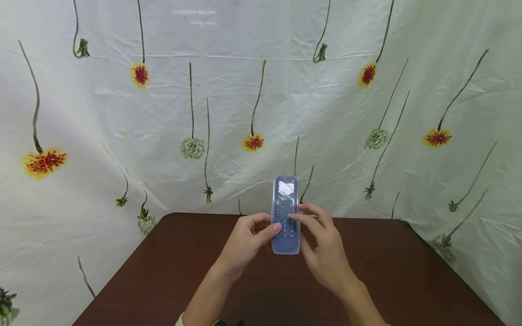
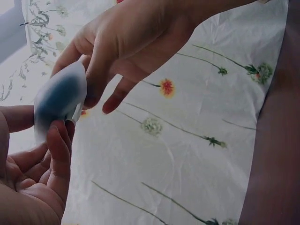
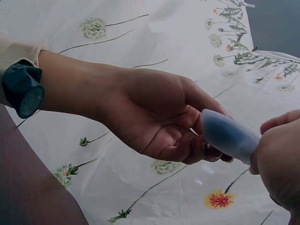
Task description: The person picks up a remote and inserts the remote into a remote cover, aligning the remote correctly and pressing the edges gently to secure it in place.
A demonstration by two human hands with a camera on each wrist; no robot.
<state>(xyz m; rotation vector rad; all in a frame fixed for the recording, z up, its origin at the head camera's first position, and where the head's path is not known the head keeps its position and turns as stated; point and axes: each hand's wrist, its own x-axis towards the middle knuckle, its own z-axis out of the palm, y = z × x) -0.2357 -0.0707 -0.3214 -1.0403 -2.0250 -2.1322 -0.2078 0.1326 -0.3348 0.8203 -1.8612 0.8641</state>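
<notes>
A remote control [image 1: 286,244] in a translucent bluish cover stands upright above the table, its buttons facing the head camera. From its left side my left hand [image 1: 244,242] grips it, with the thumb across the lower buttons and the other fingers partly hidden behind. My right hand [image 1: 328,251] is at the right side, one extended fingertip over the middle buttons and another finger by the edge. In the left wrist view, the right hand [image 2: 136,42] comes from above to the blurred remote. The right wrist view has the left hand [image 3: 154,112] holding the remote [image 3: 229,136].
A dark reddish-brown table [image 1: 163,271] lies below the hands. Behind it hangs a pale cloth [image 1: 228,104] printed with flowers, which also runs along both sides. A dark band [image 3: 23,89] is worn on the left wrist.
</notes>
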